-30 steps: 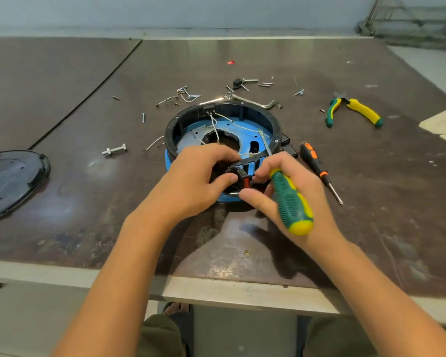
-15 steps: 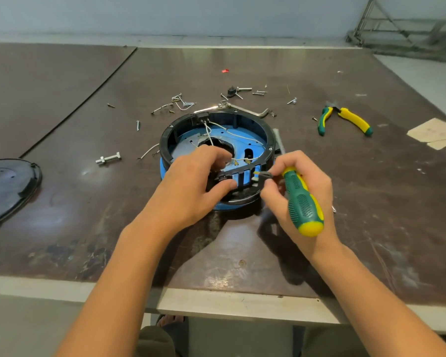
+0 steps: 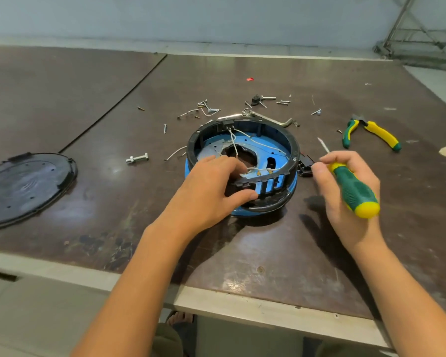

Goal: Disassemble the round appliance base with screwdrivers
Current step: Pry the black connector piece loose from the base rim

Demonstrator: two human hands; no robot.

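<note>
Your left hand [image 3: 206, 194] grips the near wall, at 6 o'clock, of the base [image 3: 292, 148] on the table [image 3: 268, 253], while your right hand [image 3: 343, 204], closed round the screwdriver [image 3: 350, 186], hovers clear at the base's 3 o'clock, shaft pointing to 11 o'clock.

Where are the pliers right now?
Head view: the pliers lie on the table's right side, right of the round base and beyond the right hand, untouched.
</note>
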